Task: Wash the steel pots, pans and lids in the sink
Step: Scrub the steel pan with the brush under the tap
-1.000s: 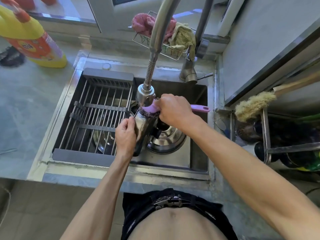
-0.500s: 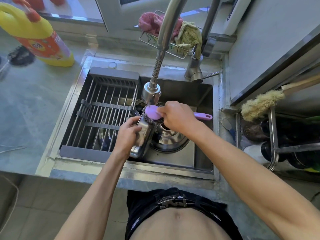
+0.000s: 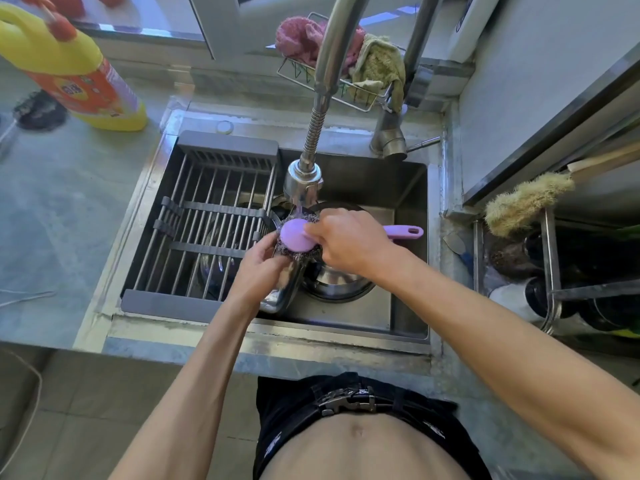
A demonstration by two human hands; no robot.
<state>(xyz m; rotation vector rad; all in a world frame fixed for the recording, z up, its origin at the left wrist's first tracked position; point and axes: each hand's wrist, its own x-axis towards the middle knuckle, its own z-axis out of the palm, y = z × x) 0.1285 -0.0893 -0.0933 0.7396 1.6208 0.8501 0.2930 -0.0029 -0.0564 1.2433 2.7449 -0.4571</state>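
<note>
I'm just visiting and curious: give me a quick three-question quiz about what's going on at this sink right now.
1. True or false: the right hand grips a purple-handled steel-wool scrubber.
2. What does the left hand hold? A) a steel vessel B) the yellow detergent bottle C) a cloth
3. Fill in: the drying rack spans the ____ side of the sink.

Key: 1 true. 2 A, the steel vessel, held beneath the faucet head; the yellow detergent bottle stands on the counter. 3 left.
</note>
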